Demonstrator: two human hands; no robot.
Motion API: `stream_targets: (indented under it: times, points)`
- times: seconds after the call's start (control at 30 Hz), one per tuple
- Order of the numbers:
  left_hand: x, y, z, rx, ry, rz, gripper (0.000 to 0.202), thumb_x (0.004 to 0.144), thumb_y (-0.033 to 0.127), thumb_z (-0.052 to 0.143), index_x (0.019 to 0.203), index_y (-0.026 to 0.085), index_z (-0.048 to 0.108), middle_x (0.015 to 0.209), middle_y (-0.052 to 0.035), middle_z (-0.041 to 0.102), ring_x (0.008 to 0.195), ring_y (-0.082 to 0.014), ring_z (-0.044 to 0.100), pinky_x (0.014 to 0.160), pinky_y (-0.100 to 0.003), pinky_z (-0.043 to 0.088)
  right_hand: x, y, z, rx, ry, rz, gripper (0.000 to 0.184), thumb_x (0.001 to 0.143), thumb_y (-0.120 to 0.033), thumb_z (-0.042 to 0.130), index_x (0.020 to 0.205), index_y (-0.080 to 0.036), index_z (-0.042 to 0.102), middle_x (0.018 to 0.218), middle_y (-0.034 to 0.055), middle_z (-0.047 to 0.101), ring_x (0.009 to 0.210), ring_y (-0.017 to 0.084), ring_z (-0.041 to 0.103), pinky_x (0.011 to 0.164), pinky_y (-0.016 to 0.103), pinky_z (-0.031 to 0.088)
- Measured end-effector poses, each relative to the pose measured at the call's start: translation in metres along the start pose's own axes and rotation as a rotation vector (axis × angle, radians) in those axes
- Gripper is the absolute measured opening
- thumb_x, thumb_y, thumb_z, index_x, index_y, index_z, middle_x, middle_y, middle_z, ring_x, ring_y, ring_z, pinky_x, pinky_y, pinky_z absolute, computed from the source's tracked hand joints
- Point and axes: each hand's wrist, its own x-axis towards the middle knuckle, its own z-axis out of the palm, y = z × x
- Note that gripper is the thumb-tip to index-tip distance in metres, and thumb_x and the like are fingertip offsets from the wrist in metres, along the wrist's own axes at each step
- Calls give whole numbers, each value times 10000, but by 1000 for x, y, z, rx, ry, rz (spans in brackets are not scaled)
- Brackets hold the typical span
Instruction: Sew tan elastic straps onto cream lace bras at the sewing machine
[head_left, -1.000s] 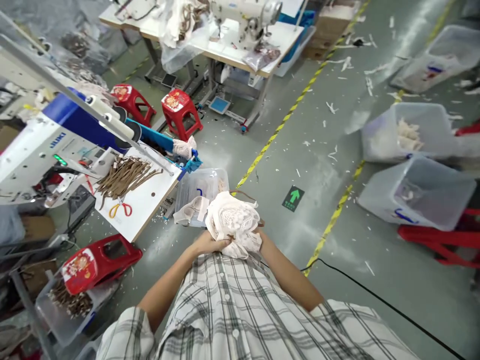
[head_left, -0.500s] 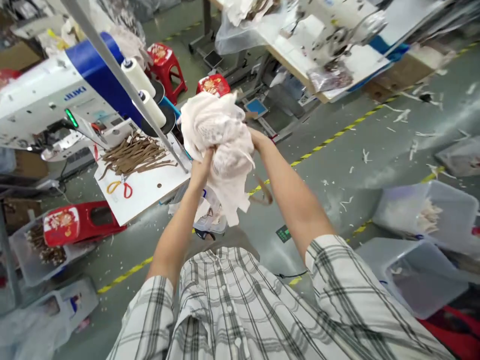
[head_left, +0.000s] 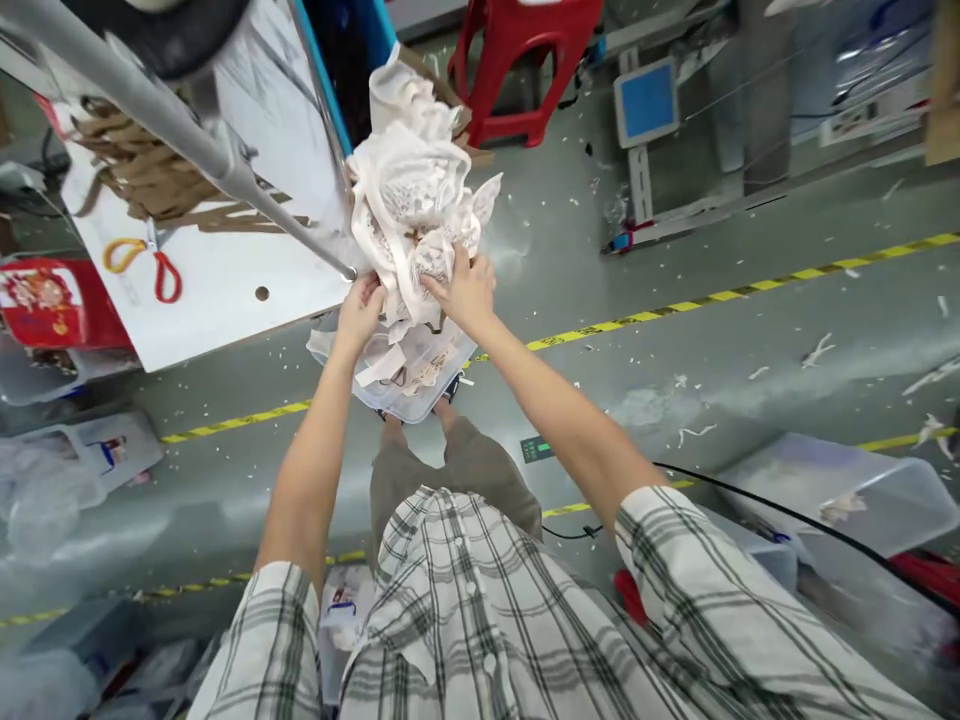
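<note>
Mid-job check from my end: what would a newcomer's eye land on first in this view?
Probably the heap of white lacy fabric at upper centre, with the left hand and right hand at its near side. Next, the orange-and-red-handled scissors on the white tabletop at left, and the red stool at the top edge.

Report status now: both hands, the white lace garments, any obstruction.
Left hand at edge of white lace garments; right hand on them. Garments bunched in a loose heap. Metal pole close by left hand, possible snag.
</note>
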Motion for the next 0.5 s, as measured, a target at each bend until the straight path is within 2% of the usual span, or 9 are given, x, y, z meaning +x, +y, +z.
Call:
stream_targets:
  times: [0.07, 0.1, 0.17, 0.23, 0.3, 0.4, 0.47, 0.5]
  points:
    - [-20, -29, -18, 196, 50, 48, 332, 974, 361, 537, 1234, 169, 615, 1271, -100, 664, 1208, -199, 608, 1071, -319, 444, 3, 6, -2, -34, 26, -18, 886, 855, -732, 511, 1496, -149, 326, 1409, 243, 415, 1376, 436, 352, 1130, 658, 270]
    - [-34, -47, -26, 317, 103, -13, 338, 1010, 374, 452, 1234, 174, 608, 1260, -100, 663, 1197, -192, 609, 1068, -311, 441, 4, 10, -5, -48, 28, -42, 877, 853, -727, 518, 1492, -158, 324, 1412, 234, 419, 1374, 427, 364, 1126, 647, 294]
    - [-67, -90, -32, 535, 129, -247, 385, 1050, 339, 302, 1244, 166, 586, 1197, -114, 675, 1119, -191, 637, 1011, -326, 476, 7, 19, -13, -55, 19, -103, 874, 837, -714, 557, 1489, -183, 317, 1439, 213, 414, 1376, 403, 391, 1119, 625, 342]
    - [-96, -139, -29, 603, 46, -380, 277, 1002, 317, 479, 1128, 134, 644, 1076, -133, 699, 1025, -228, 666, 947, -369, 514, 8, 28, -21, -28, 4, -165, 891, 807, -704, 606, 1490, -213, 312, 1480, 192, 392, 1388, 379, 408, 1117, 607, 376]
    - [-111, -188, -19, 663, -33, -474, 261, 948, 320, 613, 1113, 121, 653, 1098, -124, 688, 1019, -238, 663, 934, -426, 531, 3, 38, -27, 25, 18, -201, 895, 788, -684, 636, 1492, -235, 313, 1511, 178, 377, 1391, 346, 436, 1125, 577, 398]
    - [-103, -253, -5, 722, -87, -525, 354, 940, 342, 646, 1236, 149, 617, 1285, -116, 619, 1156, -259, 613, 999, -503, 507, -25, 59, -33, 104, 149, -117, 747, 834, -622, 595, 1448, -248, 395, 1459, 184, 475, 1288, 289, 571, 1110, 519, 445]
    - [-84, -287, 1, 739, -95, -508, 408, 948, 338, 635, 1315, 169, 580, 1411, -126, 543, 1272, -290, 542, 1069, -545, 451, -52, 83, -36, 82, 251, 26, 559, 828, -591, 610, 1293, -285, 565, 1315, 182, 608, 1219, 294, 624, 1076, 465, 473]
    - [-74, -302, 2, 742, -99, -495, 427, 950, 338, 630, 1340, 175, 565, 1446, -128, 515, 1307, -300, 514, 1091, -557, 428, -66, 98, -38, 38, 209, 138, 432, 833, -598, 603, 1179, -340, 631, 1260, 160, 652, 1204, 296, 636, 1061, 452, 475]
